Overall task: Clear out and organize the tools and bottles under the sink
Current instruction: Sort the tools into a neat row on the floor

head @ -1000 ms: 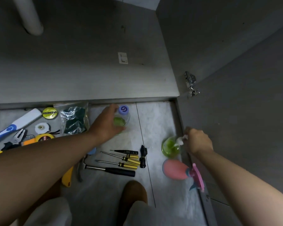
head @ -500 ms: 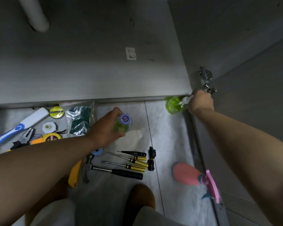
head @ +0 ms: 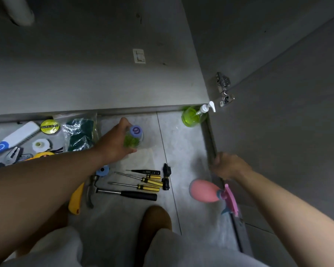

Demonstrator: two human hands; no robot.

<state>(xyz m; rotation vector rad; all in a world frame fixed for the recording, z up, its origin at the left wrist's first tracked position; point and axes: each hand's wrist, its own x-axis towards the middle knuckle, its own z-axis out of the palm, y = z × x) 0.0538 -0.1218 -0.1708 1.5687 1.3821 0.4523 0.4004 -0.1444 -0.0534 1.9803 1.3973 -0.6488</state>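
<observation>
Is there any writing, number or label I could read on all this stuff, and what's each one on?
"6", or "9" seen the other way up: on the lilac cap of the clear bottle with green contents that the left hand grips.
Black lettering, too blurred to read: yellow round tape roll.
Print too small to read: white sticker on the grey cabinet floor.

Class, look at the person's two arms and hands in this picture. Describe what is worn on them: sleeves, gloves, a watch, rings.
Both arms are bare as far as the frame shows: no sleeve covers the left forearm or the right forearm. The left hand and the right hand are ungloved. No watch, band or ring shows, though the right hand is blurred.
</observation>
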